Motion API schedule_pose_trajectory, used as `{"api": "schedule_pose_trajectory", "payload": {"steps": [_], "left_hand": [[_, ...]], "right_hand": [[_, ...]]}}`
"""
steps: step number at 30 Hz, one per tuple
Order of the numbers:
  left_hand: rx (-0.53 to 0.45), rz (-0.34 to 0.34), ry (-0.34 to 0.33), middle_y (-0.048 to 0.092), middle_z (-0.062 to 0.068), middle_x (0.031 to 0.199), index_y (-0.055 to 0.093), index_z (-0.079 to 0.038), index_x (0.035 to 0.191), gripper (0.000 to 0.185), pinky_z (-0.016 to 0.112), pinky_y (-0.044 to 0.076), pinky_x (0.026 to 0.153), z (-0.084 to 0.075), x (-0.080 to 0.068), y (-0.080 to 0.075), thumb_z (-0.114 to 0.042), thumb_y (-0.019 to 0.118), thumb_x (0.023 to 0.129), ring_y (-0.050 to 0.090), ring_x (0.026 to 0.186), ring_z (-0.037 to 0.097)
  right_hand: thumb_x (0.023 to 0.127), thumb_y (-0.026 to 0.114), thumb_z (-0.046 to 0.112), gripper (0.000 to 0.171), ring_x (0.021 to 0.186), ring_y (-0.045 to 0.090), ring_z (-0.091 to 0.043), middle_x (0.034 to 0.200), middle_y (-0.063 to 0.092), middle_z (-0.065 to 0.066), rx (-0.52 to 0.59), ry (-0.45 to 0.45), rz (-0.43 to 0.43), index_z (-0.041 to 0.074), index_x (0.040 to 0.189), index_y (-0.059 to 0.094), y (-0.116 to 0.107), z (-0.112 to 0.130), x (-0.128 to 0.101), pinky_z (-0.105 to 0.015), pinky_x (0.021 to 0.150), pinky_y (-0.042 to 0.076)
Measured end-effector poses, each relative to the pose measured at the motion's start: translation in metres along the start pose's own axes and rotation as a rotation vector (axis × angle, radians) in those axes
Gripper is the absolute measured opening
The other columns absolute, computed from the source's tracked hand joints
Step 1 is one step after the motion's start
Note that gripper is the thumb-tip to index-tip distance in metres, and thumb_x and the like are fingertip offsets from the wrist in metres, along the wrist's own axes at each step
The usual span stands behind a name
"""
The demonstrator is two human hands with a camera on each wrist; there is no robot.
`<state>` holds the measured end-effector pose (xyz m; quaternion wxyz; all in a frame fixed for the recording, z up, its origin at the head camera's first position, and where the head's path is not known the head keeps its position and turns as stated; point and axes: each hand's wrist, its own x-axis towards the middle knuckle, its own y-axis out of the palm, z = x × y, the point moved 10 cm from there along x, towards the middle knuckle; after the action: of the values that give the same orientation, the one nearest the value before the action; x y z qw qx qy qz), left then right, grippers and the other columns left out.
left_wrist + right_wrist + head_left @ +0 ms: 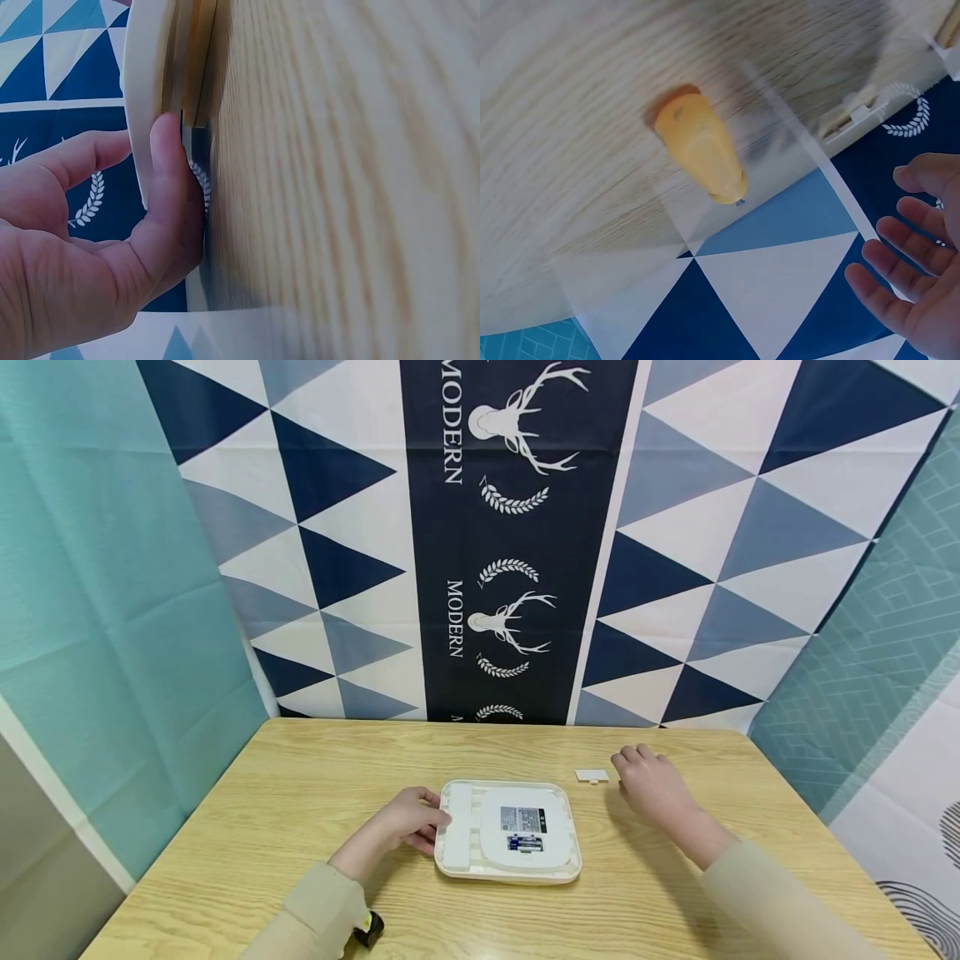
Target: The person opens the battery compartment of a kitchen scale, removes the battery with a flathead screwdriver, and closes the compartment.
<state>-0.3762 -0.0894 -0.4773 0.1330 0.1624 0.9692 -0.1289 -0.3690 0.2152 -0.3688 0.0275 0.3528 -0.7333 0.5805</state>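
Observation:
A white, rounded-square battery device (480, 852) lies with its underside up, showing a grey label and blue batteries in an uncovered compartment. My left hand (412, 822) grips its left edge, thumb on top and fingers beneath. In the left wrist view, the rim (146, 82) sits between the thumb and fingers of the left hand (82, 262). Just right of the small white battery cover (592, 776), my right hand (651, 783) hovers over the table. The right wrist view shows the right hand (922, 255) with loosely bent fingers, holding nothing.
A stubby yellow-orange object with a small metal tip (703, 146) lies on the table in the right wrist view, which is blurred and ghosted. The wooden table (315, 777) ends at a patterned cloth backdrop (510, 635). Teal cloth (112, 610) hangs at the left.

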Motion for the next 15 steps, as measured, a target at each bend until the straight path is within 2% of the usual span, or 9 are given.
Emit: {"api": "schedule_pose_trajectory", "payload": {"steps": [8,15], "left_hand": [[0.031,-0.014,-0.014,0.064,0.015,0.079,0.043,0.004,0.122,0.049,0.030,0.056,0.048,0.002,0.000,-0.002,-0.010,0.070,0.083,0.060,0.058,0.018],[0.024,-0.014,-0.008,0.061,0.012,0.075,0.045,0.003,0.121,0.048,0.028,0.055,0.046,0.001,0.000,-0.002,-0.009,0.070,0.082,0.056,0.056,0.016]], "right_hand": [[0.069,0.077,0.005,0.037,0.090,0.056,-0.033,0.099,0.061,-0.015,0.039,0.062,-0.013,0.000,0.102,0.063,-0.013,-0.010,-0.014,-0.044,0.058,0.053],[0.070,0.077,0.006,0.044,0.096,0.053,-0.039,0.106,0.058,-0.020,0.129,0.185,0.032,-0.003,0.109,0.059,-0.013,-0.025,-0.029,-0.050,0.059,0.051]]}}
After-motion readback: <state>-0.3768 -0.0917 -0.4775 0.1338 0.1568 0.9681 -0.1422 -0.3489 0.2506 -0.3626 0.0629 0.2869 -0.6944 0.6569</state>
